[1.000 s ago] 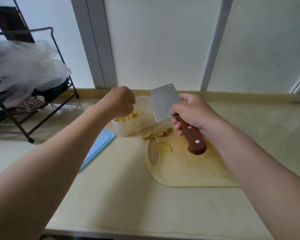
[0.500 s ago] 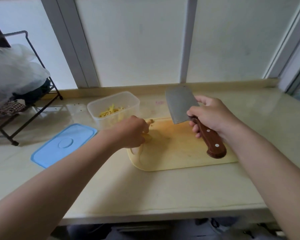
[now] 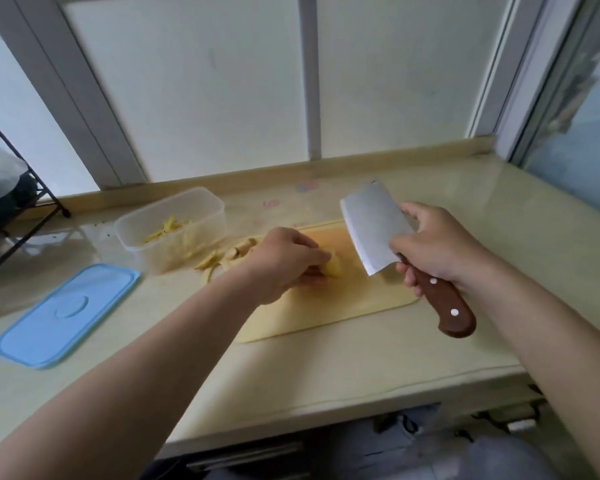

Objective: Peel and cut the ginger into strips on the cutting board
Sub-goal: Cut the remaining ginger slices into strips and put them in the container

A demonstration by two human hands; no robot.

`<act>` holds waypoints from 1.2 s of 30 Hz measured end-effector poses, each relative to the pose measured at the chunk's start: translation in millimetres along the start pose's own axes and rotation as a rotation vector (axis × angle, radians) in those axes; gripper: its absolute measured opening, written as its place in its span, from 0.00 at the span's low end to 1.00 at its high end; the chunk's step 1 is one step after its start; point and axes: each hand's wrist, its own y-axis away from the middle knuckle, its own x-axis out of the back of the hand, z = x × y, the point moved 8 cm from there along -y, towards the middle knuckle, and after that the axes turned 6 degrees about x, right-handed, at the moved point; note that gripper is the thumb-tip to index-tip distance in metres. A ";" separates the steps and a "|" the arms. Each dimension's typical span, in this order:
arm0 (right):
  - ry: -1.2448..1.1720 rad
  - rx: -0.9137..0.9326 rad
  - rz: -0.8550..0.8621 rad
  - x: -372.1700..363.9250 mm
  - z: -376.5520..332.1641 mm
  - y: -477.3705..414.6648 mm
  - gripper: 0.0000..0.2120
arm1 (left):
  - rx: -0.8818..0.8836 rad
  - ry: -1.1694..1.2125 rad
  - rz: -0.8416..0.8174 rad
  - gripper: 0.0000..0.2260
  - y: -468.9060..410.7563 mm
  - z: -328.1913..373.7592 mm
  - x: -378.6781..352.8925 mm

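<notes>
A pale yellow cutting board lies on the counter. Over its left part my left hand pinches a yellow piece of peeled ginger against the board. My right hand grips a cleaver by its brown wooden handle, the blade raised above the board's right side, just right of the ginger. Ginger peels lie at the board's far left edge. A clear plastic container with ginger strips inside stands left of the board.
A blue lid lies on the counter at the left. A black wire rack with a plastic bag stands at the far left. Frosted windows rise behind the counter, whose front edge runs close below the board.
My left hand came away from the container and down onto the board, where it now holds a ginger piece. The view swung to the right. The cleaver stays raised in my right hand.
</notes>
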 end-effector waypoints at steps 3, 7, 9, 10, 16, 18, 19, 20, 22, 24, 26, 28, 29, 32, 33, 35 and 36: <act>0.122 0.009 0.001 14.8 6.0 3.6 0.25 | -0.156 -0.393 0.129 0.06 -5.7 12.7 -13.8; 0.295 0.035 -0.034 20.8 4.5 3.9 0.27 | -0.573 -0.954 0.063 0.08 5.4 30.4 -34.2; 0.359 0.029 -0.073 13.4 2.8 4.8 0.31 | -0.725 -1.078 -0.064 0.08 11.0 21.8 -48.5; 0.385 0.030 -0.089 9.0 1.1 5.1 0.32 | -0.776 -1.099 -0.091 0.07 12.3 17.7 -51.8; 0.450 0.047 -0.133 -8.6 -10.4 -2.6 0.29 | -0.913 -1.033 -0.004 0.08 4.2 15.9 -53.4; 0.480 0.047 -0.143 -11.3 -13.7 -3.8 0.31 | -0.898 -1.019 -0.006 0.11 0.4 19.0 -58.5; 0.500 0.043 -0.150 -11.9 -15.6 -2.9 0.32 | -0.898 -1.016 -0.007 0.12 -1.4 20.7 -59.5; 0.528 0.037 -0.165 -12.7 -17.2 -1.4 0.32 | -0.907 -1.017 -0.006 0.12 -2.7 22.2 -59.3; 0.593 0.020 -0.209 -14.1 -18.1 4.3 0.35 | -0.925 -1.016 -0.009 0.12 -5.0 22.2 -56.5; 0.640 0.002 -0.225 -13.6 -17.0 11.4 0.41 | -0.937 -1.021 -0.012 0.13 -7.9 19.9 -53.6; 0.683 0.017 -0.201 -13.3 -16.9 19.9 0.43 | -0.959 -1.021 -0.014 0.14 -9.6 16.3 -52.3; 0.705 0.048 -0.151 -13.2 -17.3 28.3 0.43 | -1.002 -0.984 -0.010 0.13 -10.0 13.3 -50.6; 0.709 0.061 -0.127 -13.4 -17.9 31.6 0.43 | -1.017 -0.958 -0.002 0.12 -10.5 11.9 -49.1; 0.735 0.074 -0.099 -15.0 -19.9 34.1 0.42 | -1.028 -0.897 0.028 0.11 -13.2 9.4 -46.4; 0.751 0.075 -0.102 -16.2 -21.0 33.6 0.42 | -1.033 -0.886 0.033 0.11 -13.8 8.7 -46.4; 0.777 0.072 -0.115 -18.4 -23.5 33.3 0.42 | -1.039 -0.868 0.026 0.11 -14.0 7.8 -47.1; 0.788 0.066 -0.126 -19.3 -23.6 33.0 0.42 | -1.041 -0.862 0.025 0.11 -14.1 7.3 -47.1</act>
